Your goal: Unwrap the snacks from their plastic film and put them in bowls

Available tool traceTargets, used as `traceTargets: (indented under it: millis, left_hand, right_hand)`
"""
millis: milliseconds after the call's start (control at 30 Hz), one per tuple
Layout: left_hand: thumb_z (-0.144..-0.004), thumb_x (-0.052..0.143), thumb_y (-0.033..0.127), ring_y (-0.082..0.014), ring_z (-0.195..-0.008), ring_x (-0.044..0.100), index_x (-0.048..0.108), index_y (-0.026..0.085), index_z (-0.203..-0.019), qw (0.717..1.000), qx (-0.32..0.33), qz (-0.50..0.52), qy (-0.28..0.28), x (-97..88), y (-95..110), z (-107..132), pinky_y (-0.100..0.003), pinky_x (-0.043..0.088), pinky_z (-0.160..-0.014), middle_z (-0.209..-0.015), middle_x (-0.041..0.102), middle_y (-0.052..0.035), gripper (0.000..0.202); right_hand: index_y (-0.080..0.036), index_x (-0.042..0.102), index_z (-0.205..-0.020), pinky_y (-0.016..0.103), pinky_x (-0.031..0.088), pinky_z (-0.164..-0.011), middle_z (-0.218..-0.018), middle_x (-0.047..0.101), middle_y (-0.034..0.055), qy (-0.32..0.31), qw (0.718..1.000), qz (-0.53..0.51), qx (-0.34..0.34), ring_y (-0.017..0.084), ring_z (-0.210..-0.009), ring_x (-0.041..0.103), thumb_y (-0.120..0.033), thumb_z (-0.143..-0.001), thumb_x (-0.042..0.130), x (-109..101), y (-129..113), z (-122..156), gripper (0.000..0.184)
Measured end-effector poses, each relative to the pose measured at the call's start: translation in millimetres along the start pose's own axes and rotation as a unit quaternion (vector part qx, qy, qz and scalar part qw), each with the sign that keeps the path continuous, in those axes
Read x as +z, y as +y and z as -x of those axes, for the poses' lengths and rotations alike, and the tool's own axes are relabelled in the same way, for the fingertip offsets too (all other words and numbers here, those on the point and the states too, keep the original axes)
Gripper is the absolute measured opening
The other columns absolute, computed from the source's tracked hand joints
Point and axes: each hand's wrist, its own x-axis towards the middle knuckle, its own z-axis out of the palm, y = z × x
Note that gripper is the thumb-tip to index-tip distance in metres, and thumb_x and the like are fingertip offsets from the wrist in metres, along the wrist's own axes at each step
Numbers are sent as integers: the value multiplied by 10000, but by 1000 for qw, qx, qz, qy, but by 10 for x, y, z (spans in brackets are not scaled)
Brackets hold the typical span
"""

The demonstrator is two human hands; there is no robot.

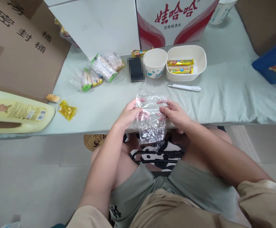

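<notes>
A clear plastic bag (152,126) is stretched between my two hands at the table's front edge, its lower part hanging over my lap. My left hand (131,111) pinches its left side, thumb in front and fingers behind the film. On the right side, my right hand (173,112) grips it the same way. The bag looks crinkled, and I make out nothing inside it. Just beyond it lies a white-handled cutter (184,87). Behind that stand a paper cup (155,63) and a white bowl (199,63) holding two yellow-wrapped sticks (180,66).
Several wrapped snacks (103,67) lie left of a blurred dark object (136,69). Nearer left are a bread piece (53,98), a yellow wrapper (67,110) and a large pale-yellow bottle (19,112). Cartons (176,25) line the back; a blue box (274,60) stands right.
</notes>
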Motion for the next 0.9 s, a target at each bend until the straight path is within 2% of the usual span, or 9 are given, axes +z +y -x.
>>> traceTargets:
  millis: [133,200,300,400,500,567,667,800,900]
  left_hand:
    - [-806,653,213,-184,-640,722,569,278,-1330,997,31,46,-45,-80,21,69,-291,564,-586,-742,729,0,534]
    - [-793,705,304,-178,-643,732,612,254,-1245,992,59,70,-91,-124,28,120,-275,569,-576,-807,761,-16,464]
    - [-775,738,320,-153,-629,726,672,184,-1027,989,53,69,-116,-188,18,136,-245,569,-577,-833,776,-45,294]
    - [-821,649,191,-124,-604,703,685,175,-982,999,7,13,-49,-242,-16,52,-223,555,-586,-771,756,-29,166]
    - [-848,532,106,-122,-644,700,702,170,-946,998,22,-60,-4,-282,-48,-31,-245,559,-641,-804,751,-31,207]
    - [-841,493,81,-134,-702,699,724,170,-919,987,69,-141,-22,-297,-58,-37,-276,559,-700,-850,753,-33,260]
    - [-824,470,62,-165,-863,693,765,191,-898,939,183,-283,-66,-295,-73,0,-324,543,-836,-918,754,-32,330]
    - [-808,456,37,-172,-942,683,788,215,-904,897,267,-336,-102,-267,-120,14,-340,528,-902,-1001,756,-33,388]
    - [-801,490,45,-175,-951,691,777,207,-986,926,234,-285,-80,-258,-149,-4,-351,539,-920,-1033,765,-38,378]
  right_hand:
    - [-295,454,-1451,284,549,-574,-728,661,-46,-52,997,-15,-62,140,-571,642,-453,-919,635,-70,19,31,584]
    - [-313,533,-1378,283,552,-591,-791,688,-32,-96,988,-60,-106,127,-589,633,-511,-913,654,-95,53,51,519]
    - [-268,701,-1039,282,567,-648,-854,680,4,-124,980,-89,-124,120,-676,637,-528,-890,694,-119,127,23,299]
    - [-238,726,-867,320,599,-762,-1119,661,59,-48,992,-37,-107,161,-899,666,-402,-837,743,-150,195,-79,168]
    - [-240,721,-894,427,584,-966,-1304,602,78,54,990,18,-130,244,-1174,629,-301,-798,716,-203,233,-172,114]
    - [-271,691,-1092,500,495,-1123,-1375,590,74,60,983,26,-169,274,-1305,575,-288,-792,699,-229,244,-192,300]
    - [-328,450,-1465,529,370,-1236,-1511,525,83,6,977,40,-210,283,-1421,496,-333,-772,748,-214,268,-178,755]
    - [-325,198,-1620,486,530,-1057,-1562,462,145,-14,977,89,-194,267,-1177,646,-405,-765,798,-146,297,-159,1047]
    - [-281,331,-1574,413,574,-871,-1227,678,96,1,972,121,-203,203,-882,669,-333,-829,732,-145,261,-151,848]
